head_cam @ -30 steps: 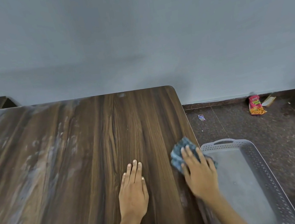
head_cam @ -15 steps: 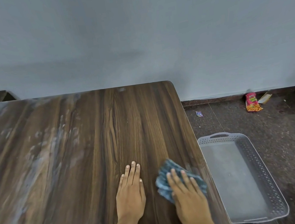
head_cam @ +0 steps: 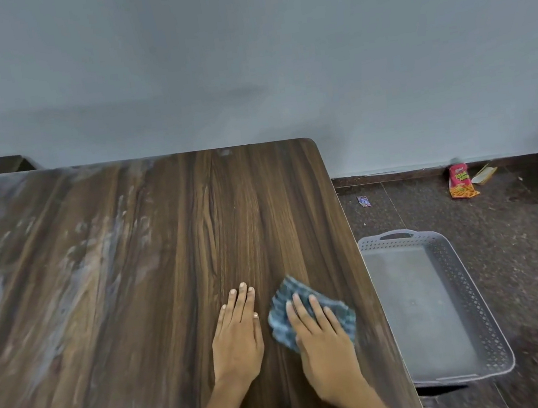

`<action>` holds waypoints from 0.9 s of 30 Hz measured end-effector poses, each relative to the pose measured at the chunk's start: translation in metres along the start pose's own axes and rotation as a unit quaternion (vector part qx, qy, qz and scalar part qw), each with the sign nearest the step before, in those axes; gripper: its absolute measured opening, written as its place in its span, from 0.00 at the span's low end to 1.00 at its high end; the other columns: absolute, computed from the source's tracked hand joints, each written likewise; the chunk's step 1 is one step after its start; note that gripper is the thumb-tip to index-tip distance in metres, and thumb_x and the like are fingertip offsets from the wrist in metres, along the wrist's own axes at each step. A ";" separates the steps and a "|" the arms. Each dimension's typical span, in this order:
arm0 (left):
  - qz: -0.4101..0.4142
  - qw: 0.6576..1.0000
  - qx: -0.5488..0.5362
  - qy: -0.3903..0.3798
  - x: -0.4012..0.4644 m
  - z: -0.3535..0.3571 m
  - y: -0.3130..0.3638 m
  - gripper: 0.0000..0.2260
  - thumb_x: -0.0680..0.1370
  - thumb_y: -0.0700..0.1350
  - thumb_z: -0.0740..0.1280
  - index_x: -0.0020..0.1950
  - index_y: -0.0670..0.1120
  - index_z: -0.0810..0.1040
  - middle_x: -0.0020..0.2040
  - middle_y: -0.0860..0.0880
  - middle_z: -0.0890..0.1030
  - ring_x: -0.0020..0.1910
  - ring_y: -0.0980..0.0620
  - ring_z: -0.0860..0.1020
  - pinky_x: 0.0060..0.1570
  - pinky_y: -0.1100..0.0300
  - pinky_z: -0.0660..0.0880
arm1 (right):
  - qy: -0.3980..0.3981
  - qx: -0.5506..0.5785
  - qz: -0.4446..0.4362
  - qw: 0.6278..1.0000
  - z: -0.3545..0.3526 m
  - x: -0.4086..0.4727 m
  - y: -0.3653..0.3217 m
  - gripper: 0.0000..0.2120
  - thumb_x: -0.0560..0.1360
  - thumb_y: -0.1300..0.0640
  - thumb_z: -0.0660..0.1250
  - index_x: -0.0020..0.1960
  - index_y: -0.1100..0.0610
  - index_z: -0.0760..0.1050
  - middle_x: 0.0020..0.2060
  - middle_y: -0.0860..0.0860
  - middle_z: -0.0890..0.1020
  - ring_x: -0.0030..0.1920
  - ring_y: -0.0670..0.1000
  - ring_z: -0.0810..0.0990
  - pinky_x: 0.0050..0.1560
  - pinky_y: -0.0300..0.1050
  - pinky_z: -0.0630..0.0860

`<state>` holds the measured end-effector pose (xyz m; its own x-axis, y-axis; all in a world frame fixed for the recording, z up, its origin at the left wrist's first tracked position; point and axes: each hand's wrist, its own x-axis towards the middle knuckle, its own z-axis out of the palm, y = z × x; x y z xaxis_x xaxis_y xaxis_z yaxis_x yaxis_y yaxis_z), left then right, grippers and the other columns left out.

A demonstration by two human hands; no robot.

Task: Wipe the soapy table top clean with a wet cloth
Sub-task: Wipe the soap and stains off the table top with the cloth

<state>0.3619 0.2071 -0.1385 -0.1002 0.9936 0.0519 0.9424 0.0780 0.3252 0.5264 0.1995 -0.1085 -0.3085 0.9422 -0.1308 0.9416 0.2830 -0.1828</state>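
Observation:
A dark wood-grain table top (head_cam: pixel 170 252) fills the left and middle. White soap smears cover its left half (head_cam: pixel 28 272), while the strip on the right looks bare. My right hand (head_cam: pixel 322 345) lies flat on a crumpled blue cloth (head_cam: pixel 288 304) near the table's right edge, fingers straight and pressing it down. Just left of the cloth my left hand (head_cam: pixel 239 332) rests flat on the wood, fingers together, holding nothing.
A grey perforated plastic tray (head_cam: pixel 476 313) stands on the dark floor right beside the table's right edge. A red snack packet (head_cam: pixel 460 182) and small litter lie by the wall. The grey wall runs behind the table.
My right hand has slid the cloth left from the table's right edge by the tray onto the wood, close to my left hand. The left hand has stayed put.

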 end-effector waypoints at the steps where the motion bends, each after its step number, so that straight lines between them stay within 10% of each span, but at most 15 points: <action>1: 0.001 1.000 0.000 -0.001 -0.002 0.000 -0.001 0.23 0.79 0.49 0.46 0.71 0.44 0.64 0.71 0.49 0.66 0.71 0.52 0.61 0.68 0.53 0.58 | 0.005 0.014 0.003 1.000 0.003 -0.021 0.003 0.33 0.68 0.51 0.70 0.70 0.53 0.63 0.65 0.48 0.73 0.68 0.52 0.69 0.72 0.47 0.55; 4: -0.003 1.000 0.000 -0.007 -0.010 0.000 -0.002 0.23 0.79 0.49 0.45 0.72 0.45 0.62 0.72 0.51 0.64 0.72 0.53 0.60 0.69 0.54 0.58 | 0.043 0.025 0.083 0.995 0.008 -0.053 0.032 0.22 0.80 0.53 0.42 0.71 0.52 0.59 0.67 0.48 0.70 0.72 0.51 0.60 0.72 0.46 0.50; 7: -0.006 1.000 0.002 -0.008 -0.016 -0.002 0.000 0.22 0.79 0.49 0.46 0.71 0.44 0.65 0.71 0.50 0.66 0.71 0.52 0.61 0.68 0.52 0.59 | 0.033 -0.002 0.167 0.985 -0.010 -0.029 0.051 0.24 0.77 0.56 0.49 0.73 0.57 0.59 0.71 0.53 0.66 0.71 0.57 0.63 0.70 0.53 0.61; 12: 0.005 1.000 -0.015 -0.004 -0.028 -0.005 -0.001 0.24 0.79 0.50 0.44 0.71 0.44 0.63 0.72 0.49 0.65 0.71 0.52 0.59 0.69 0.54 0.57 | 0.007 0.018 0.134 0.991 -0.029 0.028 0.027 0.30 0.79 0.56 0.52 0.76 0.55 0.40 0.76 0.52 0.43 0.75 0.57 0.41 0.73 0.51 0.40; 18: 0.021 1.000 -0.020 -0.006 -0.047 -0.005 -0.006 0.25 0.78 0.51 0.42 0.73 0.44 0.61 0.73 0.50 0.61 0.72 0.53 0.56 0.70 0.57 0.54 | -0.009 0.004 -0.078 0.997 0.016 -0.083 -0.007 0.33 0.64 0.56 0.64 0.69 0.53 0.65 0.69 0.45 0.66 0.71 0.49 0.62 0.72 0.47 0.57; 21: 0.020 1.000 -0.016 -0.006 -0.060 -0.005 -0.008 0.25 0.79 0.51 0.42 0.73 0.44 0.59 0.73 0.51 0.60 0.73 0.54 0.55 0.70 0.57 0.53 | -0.013 0.024 -0.046 0.999 0.021 -0.137 0.017 0.36 0.63 0.56 0.54 0.72 0.50 0.59 0.72 0.42 0.61 0.74 0.46 0.50 0.70 0.42 0.49; 25: 0.012 1.000 -0.020 -0.009 -0.072 -0.006 -0.007 0.25 0.78 0.51 0.41 0.72 0.45 0.59 0.73 0.50 0.61 0.72 0.54 0.55 0.70 0.56 0.52 | 0.016 0.012 0.081 0.997 -0.001 -0.106 0.052 0.32 0.70 0.58 0.51 0.74 0.54 0.54 0.70 0.50 0.66 0.69 0.56 0.66 0.66 0.52 0.64; 27: 0.009 1.000 -0.020 -0.009 -0.081 -0.008 -0.005 0.26 0.78 0.52 0.41 0.73 0.45 0.60 0.73 0.50 0.60 0.73 0.54 0.53 0.71 0.57 0.52 | -0.008 0.021 0.123 0.992 -0.015 -0.071 0.054 0.29 0.75 0.59 0.53 0.75 0.56 0.50 0.74 0.52 0.56 0.74 0.58 0.56 0.71 0.52 0.55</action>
<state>0.3625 0.1259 -0.1373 -0.0764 0.9962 0.0407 0.9308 0.0567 0.3610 0.6011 0.1509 -0.0943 -0.0717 0.9789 -0.1912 0.9824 0.0362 -0.1831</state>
